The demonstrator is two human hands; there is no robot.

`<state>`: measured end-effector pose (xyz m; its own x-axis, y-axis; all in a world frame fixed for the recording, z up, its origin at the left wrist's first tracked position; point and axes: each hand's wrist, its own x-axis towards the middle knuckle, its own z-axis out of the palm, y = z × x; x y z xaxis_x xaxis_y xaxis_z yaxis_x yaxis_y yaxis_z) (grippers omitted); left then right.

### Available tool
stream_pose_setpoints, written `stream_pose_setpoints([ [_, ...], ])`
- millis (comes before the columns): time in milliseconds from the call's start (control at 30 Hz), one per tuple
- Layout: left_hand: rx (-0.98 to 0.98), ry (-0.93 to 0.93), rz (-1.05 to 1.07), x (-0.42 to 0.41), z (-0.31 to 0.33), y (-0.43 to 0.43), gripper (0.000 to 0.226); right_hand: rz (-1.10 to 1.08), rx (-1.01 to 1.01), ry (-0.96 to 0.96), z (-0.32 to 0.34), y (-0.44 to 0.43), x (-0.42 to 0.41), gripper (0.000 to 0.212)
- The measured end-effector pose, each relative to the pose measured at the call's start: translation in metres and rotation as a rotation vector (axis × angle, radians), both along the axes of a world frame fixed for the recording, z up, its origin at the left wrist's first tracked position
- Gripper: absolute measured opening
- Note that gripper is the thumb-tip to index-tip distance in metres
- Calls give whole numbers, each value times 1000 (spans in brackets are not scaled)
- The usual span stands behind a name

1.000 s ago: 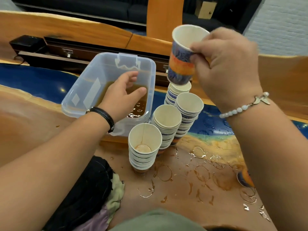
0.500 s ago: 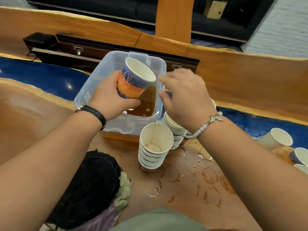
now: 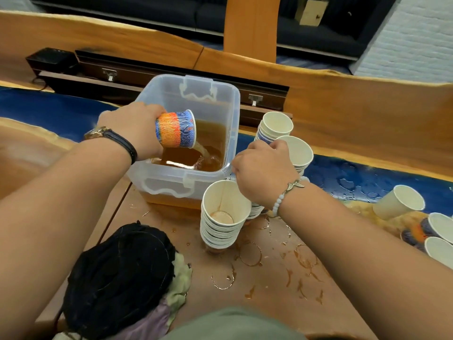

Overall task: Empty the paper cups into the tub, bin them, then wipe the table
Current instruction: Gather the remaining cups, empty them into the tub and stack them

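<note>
My left hand [image 3: 137, 128] grips a blue-and-orange patterned paper cup [image 3: 175, 130], tipped on its side over the clear plastic tub [image 3: 235, 119]. Brown liquid runs from the cup into the brown pool in the tub. My right hand [image 3: 264, 170] sits just right of the tub, fingers curled over the top of a stack of cups [image 3: 256, 209], which it mostly hides. Another stack of empty cups [image 3: 223, 224] stands in front of the tub, and two more [image 3: 275, 126] [image 3: 297, 153] stand behind my right hand.
Several loose cups [image 3: 398, 202] stand and lie at the right edge. A pile of black and green cloths [image 3: 117, 278] lies at the near left. Brown rings and drips [image 3: 250, 253] mark the wooden table. A raised wooden wall runs behind the tub.
The patterned cup passed from my right hand to my left, then tipped over the tub and began pouring. My right hand came down onto the cup stacks.
</note>
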<state>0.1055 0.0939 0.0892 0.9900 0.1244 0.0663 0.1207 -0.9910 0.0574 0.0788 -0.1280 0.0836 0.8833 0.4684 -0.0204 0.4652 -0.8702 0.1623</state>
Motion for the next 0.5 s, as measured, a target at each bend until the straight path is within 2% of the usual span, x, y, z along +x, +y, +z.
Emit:
stream_pose_setpoints([
  [133,125,38,3,3,8,-2,46,-5,10,-9,-2,0,1,27],
  [333,234,98,32,3,15,-13,46,2,6,-4,-1,0,2,25],
  [433,129,52,3,-1,13,-16,51,-4,129,-34,8,-2,1,26],
  [500,-117,-25,-70,-5,9,-20,59,-43,326,-85,18,-4,-1,33],
])
